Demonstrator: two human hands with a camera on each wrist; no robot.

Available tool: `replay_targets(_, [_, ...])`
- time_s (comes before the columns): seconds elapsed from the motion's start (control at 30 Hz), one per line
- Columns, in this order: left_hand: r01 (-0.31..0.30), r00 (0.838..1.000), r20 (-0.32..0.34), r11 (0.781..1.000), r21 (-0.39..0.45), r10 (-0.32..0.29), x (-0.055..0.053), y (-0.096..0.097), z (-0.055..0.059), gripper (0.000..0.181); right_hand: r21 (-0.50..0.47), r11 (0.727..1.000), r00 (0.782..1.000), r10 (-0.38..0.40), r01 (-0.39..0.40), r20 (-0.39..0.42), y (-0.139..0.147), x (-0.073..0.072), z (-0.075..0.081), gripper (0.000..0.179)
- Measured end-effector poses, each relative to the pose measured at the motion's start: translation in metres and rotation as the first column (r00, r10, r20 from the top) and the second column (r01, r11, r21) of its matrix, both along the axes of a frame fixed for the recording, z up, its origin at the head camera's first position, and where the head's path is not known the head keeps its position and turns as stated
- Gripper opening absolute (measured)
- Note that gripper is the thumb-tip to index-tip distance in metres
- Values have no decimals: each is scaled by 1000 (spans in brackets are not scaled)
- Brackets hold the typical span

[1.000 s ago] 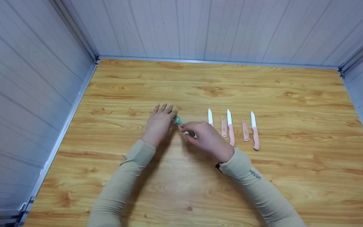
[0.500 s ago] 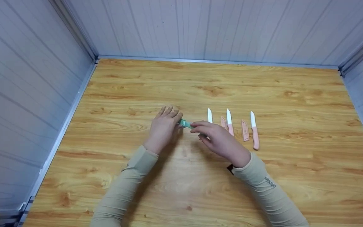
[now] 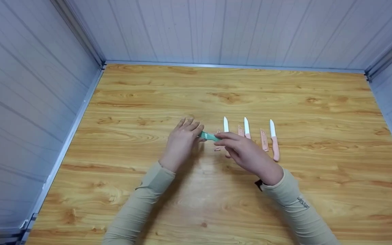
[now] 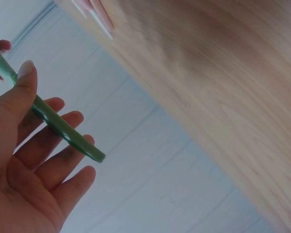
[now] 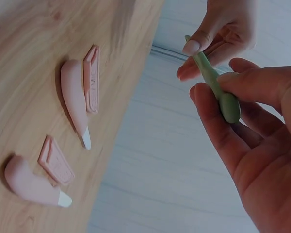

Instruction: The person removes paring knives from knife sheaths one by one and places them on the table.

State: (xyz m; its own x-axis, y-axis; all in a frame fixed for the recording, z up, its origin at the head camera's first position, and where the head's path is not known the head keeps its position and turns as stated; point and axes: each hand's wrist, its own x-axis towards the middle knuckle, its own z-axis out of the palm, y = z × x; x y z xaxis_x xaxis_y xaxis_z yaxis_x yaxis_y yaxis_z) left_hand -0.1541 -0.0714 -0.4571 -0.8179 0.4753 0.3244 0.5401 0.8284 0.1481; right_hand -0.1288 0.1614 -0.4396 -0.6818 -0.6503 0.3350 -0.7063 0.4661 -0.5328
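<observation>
Between the hands, above the table, is a green knife (image 3: 210,136) with a green sheath (image 4: 70,131) over its blade; no bare blade shows. My left hand (image 3: 183,143) pinches the sheathed part under the thumb, its other fingers spread behind. My right hand (image 3: 245,151) pinches the rounded handle (image 5: 229,108) between thumb and fingers. Beneath and beside the right hand lie a pink knife (image 3: 275,148) with a white blade, and two more like it, partly covered by that hand in the head view. Pink sheaths lie beside them, among them a sheath (image 3: 264,140) left of the rightmost knife.
A wood-grain table (image 3: 196,204) spreads under everything. Pale panel walls (image 3: 233,34) enclose its back, left and right sides, with a metal strip (image 3: 189,64) along the back edge.
Both hands have moved to the right with the green knife, the right hand farther. More of the green shows between them, and it lies closer to level. The pink knives stay put.
</observation>
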Motion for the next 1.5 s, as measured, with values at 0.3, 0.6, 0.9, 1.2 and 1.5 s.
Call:
replay_targets(0.3, [58, 996, -71, 998, 30, -56, 9, 9, 2, 38, -9, 1000, 997, -20, 19, -78, 15, 7, 3, 39])
replay_targets(0.6, [101, 986, -140, 992, 81, -89, 15, 18, 3, 37, -10, 999, 991, -40, 39, -124, 25, 14, 4, 39])
replay_targets(0.9, [159, 976, -176, 974, 160, -131, 24, 29, 11, 33, -33, 997, 982, -76, 71, -175, 38, 18, 11, 56])
replay_targets(1.2, [156, 971, -212, 967, 200, -112, 25, 42, 20, 31, -73, 992, 965, -117, 102, -237, 44, 18, 19, 46])
replay_targets(1.5, [168, 976, -186, 929, 331, -110, 28, 54, 27, 30, -134, 984, 950, -150, 117, -273, 49, 19, 26, 46])
